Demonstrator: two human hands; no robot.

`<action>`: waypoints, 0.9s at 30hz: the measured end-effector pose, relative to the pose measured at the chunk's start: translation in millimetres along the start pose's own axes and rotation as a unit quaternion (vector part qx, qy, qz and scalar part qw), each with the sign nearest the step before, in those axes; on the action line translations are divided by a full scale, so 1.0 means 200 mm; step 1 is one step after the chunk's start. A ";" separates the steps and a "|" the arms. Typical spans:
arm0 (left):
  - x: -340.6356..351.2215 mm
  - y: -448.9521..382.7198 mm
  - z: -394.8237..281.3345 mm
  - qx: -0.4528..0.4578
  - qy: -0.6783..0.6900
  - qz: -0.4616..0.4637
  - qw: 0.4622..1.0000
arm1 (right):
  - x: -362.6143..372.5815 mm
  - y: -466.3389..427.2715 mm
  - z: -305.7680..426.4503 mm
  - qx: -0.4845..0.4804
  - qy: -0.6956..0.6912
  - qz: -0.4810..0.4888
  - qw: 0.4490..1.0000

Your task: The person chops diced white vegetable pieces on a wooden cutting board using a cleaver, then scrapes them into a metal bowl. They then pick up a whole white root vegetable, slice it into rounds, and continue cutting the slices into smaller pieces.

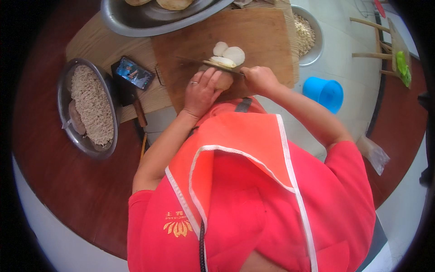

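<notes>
My left hand (199, 91), with a ring on one finger, presses a pale tan root vegetable (224, 81) against the wooden cutting board (261, 34). The handle of a kitchen knife (190, 59) is in my right hand (260, 80). Its blade lies across the vegetable, right beside my left fingertips. Just beyond the blade are several round white slices (234, 55), some overlapping. The handle itself is mostly hidden by my fingers.
A metal basin (136, 31) with larger pale pieces stands beyond the board. Left are a lit phone (135, 73), a wooden handle (139, 112) and a metal bowl (116, 132) of chopped food. Right are another bowl (321, 40), a blue bucket (314, 89) and a wooden stool (372, 55).
</notes>
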State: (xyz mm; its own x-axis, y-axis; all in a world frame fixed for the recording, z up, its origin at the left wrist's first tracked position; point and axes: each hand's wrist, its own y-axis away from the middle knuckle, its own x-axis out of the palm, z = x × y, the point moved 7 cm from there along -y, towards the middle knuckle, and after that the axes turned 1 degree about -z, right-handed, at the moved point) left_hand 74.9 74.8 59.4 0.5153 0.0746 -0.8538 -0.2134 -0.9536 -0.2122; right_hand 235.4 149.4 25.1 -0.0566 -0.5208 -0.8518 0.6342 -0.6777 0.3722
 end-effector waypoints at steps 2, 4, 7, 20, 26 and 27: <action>0.00 0.02 0.01 0.003 -0.026 -0.014 1.000 | -0.02 -0.01 -0.01 -0.010 0.005 -0.004 1.000; -0.01 0.01 0.00 0.010 -0.020 -0.026 0.999 | -0.02 -0.01 0.00 -0.011 -0.006 -0.015 1.000; -0.04 -0.02 -0.02 0.004 -0.001 -0.025 1.000 | -0.01 0.00 -0.01 -0.004 0.008 -0.002 1.000; -0.04 -0.02 0.00 -0.007 0.000 -0.007 1.000 | -0.32 -0.08 0.04 -0.004 -0.087 -0.003 0.996; -0.04 -0.03 0.00 0.003 -0.006 -0.008 1.000 | -0.26 -0.24 0.04 -0.079 -0.109 -0.043 0.990; -0.04 -0.02 0.00 0.003 -0.005 -0.009 1.000 | -0.25 -0.25 0.04 -0.088 -0.112 -0.047 0.989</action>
State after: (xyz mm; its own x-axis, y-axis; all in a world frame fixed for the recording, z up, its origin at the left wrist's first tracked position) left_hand 71.3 79.1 67.2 0.5113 0.0938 -0.8543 -0.2094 -0.9505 -0.2297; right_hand 199.9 205.4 52.3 -0.2783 -0.5755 -0.7690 0.7419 -0.6373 0.2085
